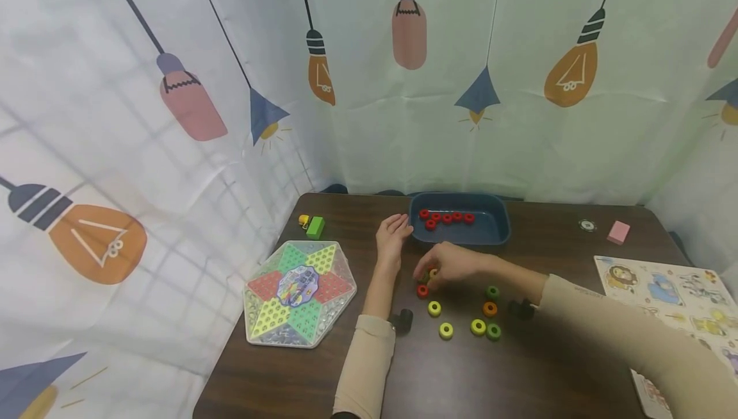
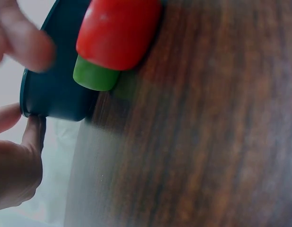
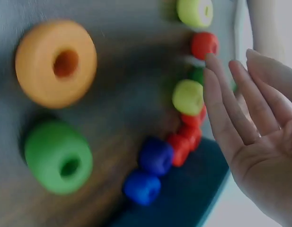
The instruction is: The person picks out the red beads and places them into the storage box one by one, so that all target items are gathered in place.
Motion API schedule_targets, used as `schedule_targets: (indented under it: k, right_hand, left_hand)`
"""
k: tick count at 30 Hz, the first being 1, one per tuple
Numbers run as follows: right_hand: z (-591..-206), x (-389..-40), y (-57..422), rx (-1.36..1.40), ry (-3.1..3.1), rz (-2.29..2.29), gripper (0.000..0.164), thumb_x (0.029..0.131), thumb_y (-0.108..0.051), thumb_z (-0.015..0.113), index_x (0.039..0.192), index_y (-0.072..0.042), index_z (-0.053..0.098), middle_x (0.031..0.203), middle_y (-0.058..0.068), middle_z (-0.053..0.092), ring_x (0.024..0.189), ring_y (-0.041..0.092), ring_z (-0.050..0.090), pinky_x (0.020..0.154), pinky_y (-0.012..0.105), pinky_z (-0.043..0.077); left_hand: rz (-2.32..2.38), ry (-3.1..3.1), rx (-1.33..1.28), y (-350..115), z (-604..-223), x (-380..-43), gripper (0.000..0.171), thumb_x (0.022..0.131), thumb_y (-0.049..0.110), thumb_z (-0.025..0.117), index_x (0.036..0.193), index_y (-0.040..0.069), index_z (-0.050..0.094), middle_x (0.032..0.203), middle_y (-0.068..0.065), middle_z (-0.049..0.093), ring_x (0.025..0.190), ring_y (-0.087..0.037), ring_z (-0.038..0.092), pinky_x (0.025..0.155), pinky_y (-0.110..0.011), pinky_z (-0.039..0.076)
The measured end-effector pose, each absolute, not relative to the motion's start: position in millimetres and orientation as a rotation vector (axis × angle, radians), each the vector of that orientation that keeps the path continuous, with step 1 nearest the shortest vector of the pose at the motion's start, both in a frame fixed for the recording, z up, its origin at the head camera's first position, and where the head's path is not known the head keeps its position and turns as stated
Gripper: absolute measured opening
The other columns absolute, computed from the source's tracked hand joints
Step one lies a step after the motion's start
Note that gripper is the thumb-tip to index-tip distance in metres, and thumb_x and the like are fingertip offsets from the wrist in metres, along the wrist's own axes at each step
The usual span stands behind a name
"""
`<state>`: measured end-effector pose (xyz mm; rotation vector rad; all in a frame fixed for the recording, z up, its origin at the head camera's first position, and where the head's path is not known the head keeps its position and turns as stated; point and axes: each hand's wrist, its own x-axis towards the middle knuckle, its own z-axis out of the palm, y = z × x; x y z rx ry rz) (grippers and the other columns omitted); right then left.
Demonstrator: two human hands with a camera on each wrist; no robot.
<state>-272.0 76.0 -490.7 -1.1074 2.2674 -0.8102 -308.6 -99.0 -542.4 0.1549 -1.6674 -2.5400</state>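
Observation:
My left hand (image 1: 393,239) is at the left end of a dark blue bin (image 1: 497,234), its fingers relaxed; in the left wrist view finger and thumb touch the bin's corner. Several red rings (image 1: 446,218) lie inside the bin. Before it, my right hand (image 1: 452,262) hovers with fingers pointing down over a yellow ring (image 1: 434,273) and a red ring (image 1: 423,291). The right wrist view shows those fingers fairly straight and holding nothing. Two blue rings (image 3: 155,156) sit by the bin there; from the head they are hidden.
Loose yellow (image 1: 478,327), green (image 1: 493,332) and orange rings (image 1: 490,309) are spread nearer the front. A hexagonal Chinese checkers board (image 1: 331,316) lies left, with a green block (image 1: 315,227) behind it. To the right are an animal picture board (image 1: 663,278) and a pink block (image 1: 619,232).

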Motion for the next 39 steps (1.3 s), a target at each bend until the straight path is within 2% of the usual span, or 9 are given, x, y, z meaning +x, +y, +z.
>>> schedule_targets:
  k: [6,15,21,30,39]
  right_hand:
    - [-508,-260,67,-0.995,2.166,-0.910,0.026,0.082,-0.004,0.075,0.107,-0.012,0.075,0.102,0.002,0.074,0.063,0.024,0.071,0.055,0.038,0.060]
    - [-519,-261,68,-0.919,2.114,-1.012,0.023,0.079,0.000,0.077,0.100,-0.010,0.075,0.091,0.003,0.074,0.066,0.022,0.072,0.056,0.038,0.060]
    - [-517,-264,73,-0.853,2.035,-1.067,0.023,0.080,-0.003,0.078,0.102,-0.009,0.075,0.091,0.005,0.074,0.064,0.025,0.072,0.057,0.041,0.060]
    - [-482,-280,82,-0.753,2.021,-1.127,0.025,0.084,-0.007,0.076,0.108,-0.008,0.073,0.096,0.008,0.074,0.070,0.032,0.072,0.060,0.045,0.060]
    - [-434,-333,99,-0.737,2.040,-1.183,0.032,0.086,-0.005,0.074,0.117,0.000,0.066,0.108,0.018,0.070,0.079,0.039,0.071,0.068,0.047,0.060]
  left_hand:
    - [-2.534,-1.651,0.166,-99,-543,-309,0.051,0.085,-0.014,0.063,0.132,-0.010,0.045,0.132,-0.026,0.057,0.126,-0.032,0.054,0.099,-0.034,0.050]
    - [-2.552,-1.647,0.156,-96,-542,-309,0.053,0.086,-0.015,0.061,0.134,-0.012,0.042,0.133,-0.027,0.055,0.127,-0.031,0.054,0.099,-0.034,0.050]
    - [-2.541,-1.661,0.176,-97,-542,-308,0.048,0.086,-0.014,0.061,0.131,-0.006,0.047,0.134,-0.025,0.056,0.126,-0.030,0.054,0.099,-0.033,0.050]
    - [-2.527,-1.669,0.171,-97,-542,-307,0.051,0.087,-0.012,0.063,0.134,-0.008,0.044,0.135,-0.026,0.055,0.126,-0.029,0.055,0.100,-0.034,0.049]
    - [-2.509,-1.681,0.155,-97,-543,-308,0.051,0.088,-0.011,0.062,0.135,-0.009,0.042,0.136,-0.027,0.053,0.127,-0.029,0.054,0.101,-0.034,0.049]
